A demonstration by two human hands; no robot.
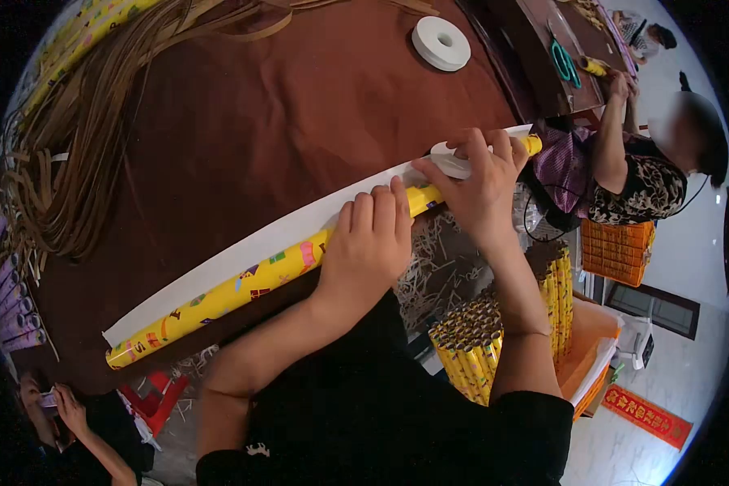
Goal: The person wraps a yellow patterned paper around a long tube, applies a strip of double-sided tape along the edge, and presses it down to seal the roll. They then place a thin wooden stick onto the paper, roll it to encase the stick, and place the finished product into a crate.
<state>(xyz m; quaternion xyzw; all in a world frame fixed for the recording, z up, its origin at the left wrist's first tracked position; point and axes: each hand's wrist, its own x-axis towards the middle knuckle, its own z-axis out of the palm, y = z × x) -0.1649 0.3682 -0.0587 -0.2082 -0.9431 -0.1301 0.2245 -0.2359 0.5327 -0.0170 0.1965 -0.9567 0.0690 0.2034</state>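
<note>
A yellow printed paper roll (247, 279) lies slantwise along the near table edge, with a white paper margin (227, 251) still flat along its far side. My left hand (366, 243) is over the middle of the roll, fingers together and bent across it, holding it down. Towards the roll's right end, my right hand (488, 182) grips a white tape roll (454, 162) between thumb and fingers. This hand partly hides the tape roll and covers part of the paper roll.
Another white tape roll (441, 43) rests on the brown tablecloth (243, 105). Brown strips (81, 162) heap at the left. Finished yellow tubes (470, 348) stand in bundles below the right arm. A co-worker (648, 170) sits at right near teal scissors (564, 65); another person's hands (71, 411) show lower left.
</note>
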